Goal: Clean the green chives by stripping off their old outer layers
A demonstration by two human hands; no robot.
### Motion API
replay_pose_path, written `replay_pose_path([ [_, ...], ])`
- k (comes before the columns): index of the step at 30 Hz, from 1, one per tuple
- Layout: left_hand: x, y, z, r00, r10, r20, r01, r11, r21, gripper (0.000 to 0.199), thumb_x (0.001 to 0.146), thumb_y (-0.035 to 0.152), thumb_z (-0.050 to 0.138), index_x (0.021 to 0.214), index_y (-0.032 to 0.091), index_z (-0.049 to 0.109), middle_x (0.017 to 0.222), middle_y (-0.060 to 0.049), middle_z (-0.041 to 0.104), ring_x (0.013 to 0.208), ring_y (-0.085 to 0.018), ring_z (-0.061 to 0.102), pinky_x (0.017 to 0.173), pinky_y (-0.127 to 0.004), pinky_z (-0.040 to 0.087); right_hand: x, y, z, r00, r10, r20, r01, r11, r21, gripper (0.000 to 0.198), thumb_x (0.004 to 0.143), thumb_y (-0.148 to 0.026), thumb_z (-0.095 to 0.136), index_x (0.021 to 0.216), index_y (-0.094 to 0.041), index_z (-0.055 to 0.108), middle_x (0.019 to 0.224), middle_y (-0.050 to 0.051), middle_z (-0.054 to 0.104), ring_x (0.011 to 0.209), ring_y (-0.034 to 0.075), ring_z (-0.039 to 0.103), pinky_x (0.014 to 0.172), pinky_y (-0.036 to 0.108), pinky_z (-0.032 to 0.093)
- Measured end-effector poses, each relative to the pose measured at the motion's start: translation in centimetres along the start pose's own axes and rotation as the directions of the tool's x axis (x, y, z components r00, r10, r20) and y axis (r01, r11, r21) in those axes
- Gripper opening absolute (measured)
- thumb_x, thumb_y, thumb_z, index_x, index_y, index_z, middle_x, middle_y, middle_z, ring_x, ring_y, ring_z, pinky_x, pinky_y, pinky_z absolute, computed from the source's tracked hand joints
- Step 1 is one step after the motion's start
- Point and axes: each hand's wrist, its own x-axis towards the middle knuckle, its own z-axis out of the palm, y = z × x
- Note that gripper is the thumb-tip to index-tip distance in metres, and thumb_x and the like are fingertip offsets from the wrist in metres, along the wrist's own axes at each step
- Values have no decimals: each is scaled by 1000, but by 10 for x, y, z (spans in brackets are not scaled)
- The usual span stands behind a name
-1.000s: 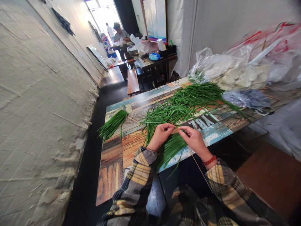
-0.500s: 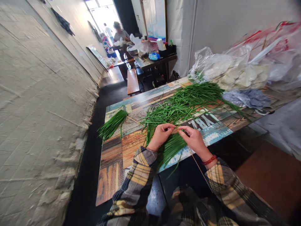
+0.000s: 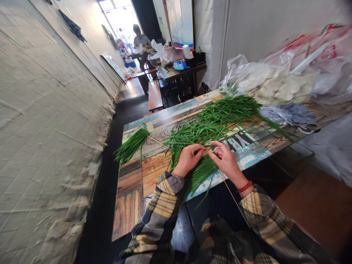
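Observation:
Long green garlic chives (image 3: 202, 174) hang over the near table edge beneath both of my hands. At their upper end, the thumb and fingers of my left hand (image 3: 189, 157) are pinched together on the chives, close to pale thin sticks. My right hand (image 3: 224, 159) is just to the right, its index finger lifted away from the thumb; its other fingers are mostly hidden. From under that palm a thin bamboo skewer (image 3: 232, 194) slants down toward my right sleeve. Beyond the hands lies a loose heap of chives (image 3: 228, 113).
A skewered bunch of chives (image 3: 133, 145) lies at the table's left edge. Clear plastic bags (image 3: 286, 79) with pale slices stand at the back right, beside a crumpled bluish bag (image 3: 290, 114). A rough wall (image 3: 55, 128) runs along the left. Another person (image 3: 141, 39) sits at a farther table.
My right index finger has lifted and parted from the thumb, opening a gap. My left hand keeps its pinch in the same place.

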Motion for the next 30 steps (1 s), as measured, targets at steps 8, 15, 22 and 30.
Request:
replay_pose_path([
  [8, -1, -4, 1, 995, 65, 74, -63, 997, -37, 20, 85, 18, 50, 90, 18, 70, 90, -4, 69, 85, -15, 61, 80, -26, 45, 1, 8, 1, 1000, 7, 25, -8, 1000, 27, 36, 82, -35, 58, 113, -19, 62, 89, 6, 70, 75, 18, 65, 73, 32, 52],
  [15, -1, 0, -9, 992, 81, 96, -74, 994, -76, 19, 85, 23, 53, 90, 18, 70, 83, -4, 64, 81, -14, 57, 76, -25, 43, 1, 8, 2, 1000, 22, 18, -24, 989, 147, 30, 84, -40, 56, 102, -17, 61, 90, 8, 71, 79, 19, 67, 71, 32, 52],
  [22, 9, -33, -29, 910, -150, -386, 164, 987, 4, 19, 85, 22, 50, 85, 15, 68, 81, -5, 63, 77, -15, 56, 72, -27, 43, -1, 3, -1, 1000, 0, 5, 0, 1000, 11, 31, 89, -43, 47, 100, -20, 65, 86, 6, 72, 76, 21, 66, 67, 33, 50],
  [30, 3, -29, -23, 991, 12, -137, 55, 880, 472, 19, 81, 16, 55, 91, 21, 70, 95, -6, 63, 89, -21, 51, 82, -34, 39, 0, 1, 0, 1000, -29, 9, 30, 1000, -9, 30, 88, -42, 47, 98, -19, 65, 85, 6, 71, 73, 20, 65, 65, 32, 48],
])
